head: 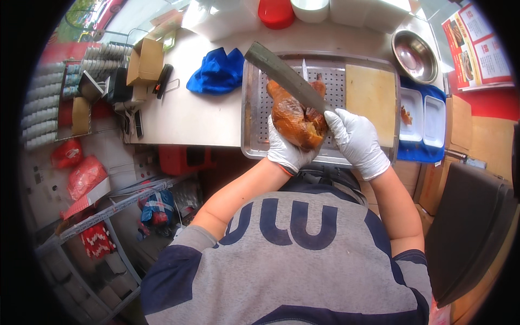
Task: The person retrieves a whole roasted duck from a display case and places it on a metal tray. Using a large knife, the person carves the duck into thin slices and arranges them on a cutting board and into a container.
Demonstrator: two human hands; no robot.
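Observation:
A browned roast bird (pixel 298 122), perhaps a duck or chicken, rests in my gloved left hand (pixel 286 150), which cups it from below and the left. My gloved right hand (pixel 355 140) grips a broad dark cleaver (pixel 284 77); its handle is hidden in the fingers. The blade slants up and left across the bird's upper part. Whether its edge touches the meat I cannot tell. Beneath both is a perforated metal tray (pixel 255 142), and a pale yellow cutting board (pixel 370 101) lies in the tray's right part.
Right of the tray, white foam trays (pixel 434 122), one with a meat piece, sit on blue cloth. A steel bowl (pixel 414 57) stands behind them. On the left are a crumpled blue cloth (pixel 217 71), a black-handled tool (pixel 164 81) and an open cardboard box (pixel 146 61). White containers line the back.

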